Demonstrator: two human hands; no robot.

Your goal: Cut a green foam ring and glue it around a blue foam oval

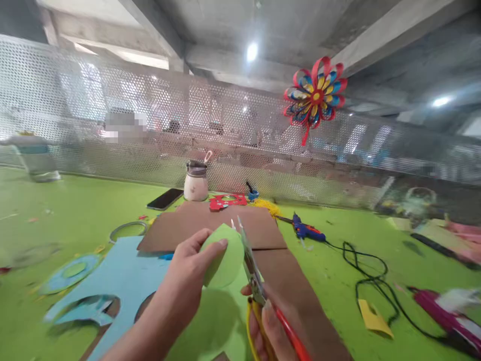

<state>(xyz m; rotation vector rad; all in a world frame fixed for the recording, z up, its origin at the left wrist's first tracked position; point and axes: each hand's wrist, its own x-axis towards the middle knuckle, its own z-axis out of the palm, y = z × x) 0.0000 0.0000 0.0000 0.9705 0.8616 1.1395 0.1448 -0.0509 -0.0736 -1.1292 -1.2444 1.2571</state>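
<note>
My left hand (187,273) pinches a rounded piece of light green paper (225,260) between thumb and fingers. My right hand (276,326) is wrapped round a pair of scissors (252,273) with yellow and red handles. The blades point up and away from me, slightly parted at the tips, along the paper's right edge. Whether they bite into the paper I cannot tell. Beneath both hands, brown cardboard (296,286) and a larger light green sheet (221,321) lie on the table. A cut-out light blue sheet (131,271) lies to the left, partly hidden by my left arm.
A blue glue gun (306,230) with a black cord lies right of the cardboard, a magenta one (439,311) at far right. A phone (165,199), a white jar (196,183) and red cut paper (227,201) are at the back. A perforated screen (233,145) stands behind; a paper flower (316,95) hangs before it.
</note>
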